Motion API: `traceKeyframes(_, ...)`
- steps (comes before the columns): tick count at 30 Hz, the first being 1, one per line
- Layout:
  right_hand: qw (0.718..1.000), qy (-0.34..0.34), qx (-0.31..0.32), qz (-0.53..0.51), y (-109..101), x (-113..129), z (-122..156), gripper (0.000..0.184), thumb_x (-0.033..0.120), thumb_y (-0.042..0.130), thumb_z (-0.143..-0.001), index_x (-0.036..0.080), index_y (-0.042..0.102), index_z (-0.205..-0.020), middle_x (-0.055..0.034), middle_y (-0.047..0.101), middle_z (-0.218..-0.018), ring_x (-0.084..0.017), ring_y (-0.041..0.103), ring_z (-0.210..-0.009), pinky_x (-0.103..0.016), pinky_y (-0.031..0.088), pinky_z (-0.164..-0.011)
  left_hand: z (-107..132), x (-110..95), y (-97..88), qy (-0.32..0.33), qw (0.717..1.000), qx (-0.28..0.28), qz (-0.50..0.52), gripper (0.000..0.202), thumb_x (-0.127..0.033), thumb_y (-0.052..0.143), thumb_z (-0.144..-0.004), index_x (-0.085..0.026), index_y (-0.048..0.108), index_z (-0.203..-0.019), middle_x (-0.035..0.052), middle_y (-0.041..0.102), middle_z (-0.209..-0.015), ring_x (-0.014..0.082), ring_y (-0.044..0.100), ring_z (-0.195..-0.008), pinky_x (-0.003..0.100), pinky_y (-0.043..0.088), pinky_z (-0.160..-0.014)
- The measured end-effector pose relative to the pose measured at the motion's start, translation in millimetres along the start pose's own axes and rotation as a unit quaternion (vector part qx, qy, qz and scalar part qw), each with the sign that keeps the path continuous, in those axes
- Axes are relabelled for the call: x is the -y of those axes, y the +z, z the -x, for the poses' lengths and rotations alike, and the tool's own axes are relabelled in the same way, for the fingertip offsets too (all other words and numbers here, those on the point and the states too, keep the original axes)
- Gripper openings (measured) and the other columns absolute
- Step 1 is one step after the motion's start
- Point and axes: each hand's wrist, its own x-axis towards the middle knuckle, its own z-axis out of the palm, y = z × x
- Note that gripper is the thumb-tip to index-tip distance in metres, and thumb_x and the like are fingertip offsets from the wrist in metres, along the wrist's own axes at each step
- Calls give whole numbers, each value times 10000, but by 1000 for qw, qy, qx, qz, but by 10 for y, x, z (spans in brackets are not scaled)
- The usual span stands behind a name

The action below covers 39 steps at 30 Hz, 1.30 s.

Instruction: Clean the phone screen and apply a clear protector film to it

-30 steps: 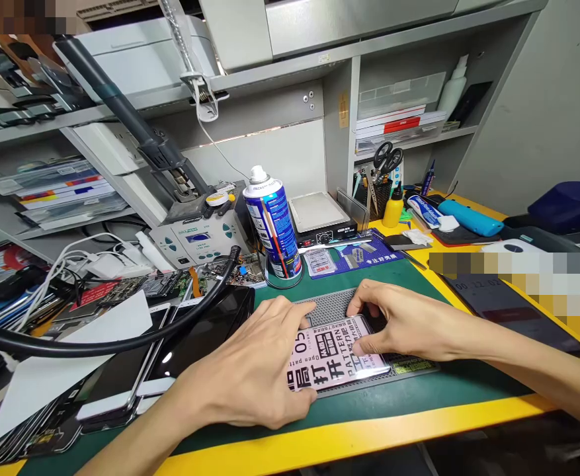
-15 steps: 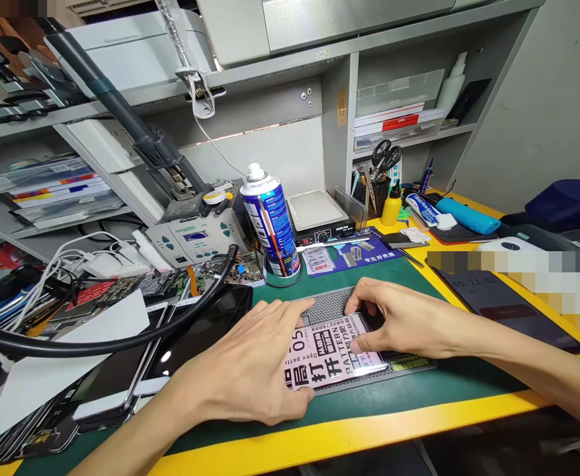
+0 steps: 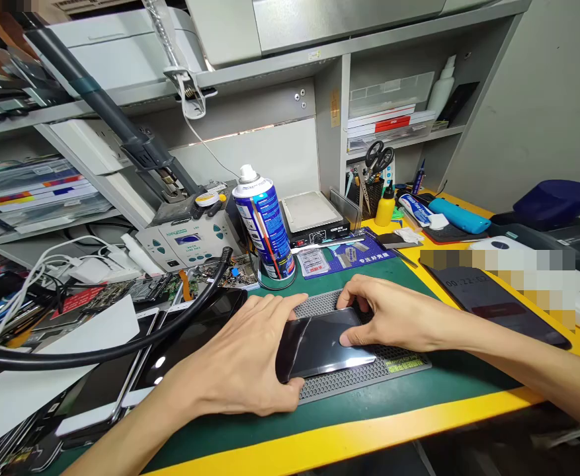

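A smartphone (image 3: 322, 340) with a dark, glossy face lies on a grey honeycomb-textured mat (image 3: 336, 387) in the middle of the bench. My left hand (image 3: 250, 357) is wrapped over its left end, the thumb along the near edge and the fingers at the far side. At the opposite end my right hand (image 3: 383, 314) grips the phone, thumb pressed on the glass and curled fingers by the far corner. Both palms hide parts of the phone's ends.
A blue spray can (image 3: 264, 225) stands behind the hands, near a heating plate (image 3: 312, 215). To the right lies a black phone showing a timer (image 3: 498, 304). A black hose (image 3: 121, 357) crosses several phones on the left. Yellow trim edges the green mat (image 3: 399, 264).
The phone's face has gone from a lit pink screen with black lettering to dark. My hands keep their hold on it, and the whole view has shifted slightly.
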Motion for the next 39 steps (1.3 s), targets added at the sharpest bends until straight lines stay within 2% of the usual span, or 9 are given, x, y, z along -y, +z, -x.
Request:
traceKeyframes(7, 1000, -3, 2, 10, -59, 50, -54, 513, 565, 853, -714, 244, 706, -1087, -35, 676, -1026, -237, 638, -906, -298, 474, -751, 33, 63, 82, 1, 1000, -26, -10, 780, -372, 722, -747, -233, 418, -1452, 104, 609, -1294, 344, 596, -1216, 540, 522, -1055)
traceKeyframes(14, 999, -24, 20, 24, -89, 111, -33, 586, 598, 897, -705, 220, 713, -1113, -35, 693, -1081, -222, 661, -944, -299, 512, -756, 76, 227, 243, 68, 991, -89, -71, 844, -324, 683, -794, -342, 265, -1528, 96, 578, -1460, 362, 597, -1336, 570, 519, -1107)
traceKeyframes(18, 998, -38, 38, 43, -253, 95, 12, 478, 521, 773, -934, 183, 674, -1258, -72, 705, -1192, -220, 700, -989, -393, 602, -853, 45, 279, 297, 115, 970, -167, -133, 853, -344, 677, -759, -330, 280, -1514, 89, 676, -1349, 354, 706, -1184, 526, 611, -959)
traceKeyframes(20, 997, -31, 14, 74, -475, 2, 9, 381, 430, 688, -1024, 180, 655, -1310, -93, 688, -1284, -243, 703, -1068, -454, 615, -909, 26, 273, 294, 132, 959, -201, -150, 850, -352, 683, -724, -310, 326, -1494, 87, 708, -1303, 355, 733, -1130, 517, 624, -931)
traceKeyframes(23, 985, 22, -70, 158, -894, -231, -96, 375, 415, 681, -1028, 193, 657, -1330, -93, 656, -1368, -283, 678, -1159, -484, 600, -969, 24, 252, 256, 140, 947, -236, -165, 835, -396, 719, -714, -297, 392, -1476, 72, 723, -1306, 338, 747, -1114, 473, 632, -923)
traceKeyframes(26, 972, 57, -72, 218, -1171, -459, -291, 369, 396, 681, -1031, 206, 646, -1346, -110, 647, -1384, -262, 678, -1158, -481, 600, -969, 59, 270, 216, 144, 934, -271, -183, 773, -488, 731, -770, -283, 457, -1462, 73, 707, -1346, 332, 738, -1145, 452, 622, -933)
traceKeyframes(32, 969, 67, -69, 229, -1168, -669, -444, 375, 398, 685, -1029, 196, 646, -1342, -110, 655, -1366, -260, 684, -1142, -476, 605, -957, 122, 396, 164, 131, 948, -255, -137, 705, -495, 671, -907, -294, 436, -1540, 74, 487, -1585, 309, 555, -1394, 444, 485, -1146)
traceKeyframes(36, 970, 41, -166, 171, -1151, -720, -317, 375, 398, 683, -1030, 197, 644, -1344, -109, 654, -1370, -261, 682, -1147, -482, 604, -961, 143, 346, 69, 124, 955, -266, -54, 510, -417, 670, -951, -317, 524, -1429, 66, 483, -1539, 285, 462, -1433, 485, 373, -1224)
traceKeyframes(39, 962, 37, -257, 85, -1172, -732, -211, 391, 413, 690, -1023, 187, 648, -1340, -98, 657, -1362, -281, 681, -1153, -488, 604, -960, 159, 280, -10, 90, 943, -316, 53, 334, -367, 686, -944, -308, 643, -1270, 49, 606, -1334, 252, 541, -1297, 414, 426, -1140)
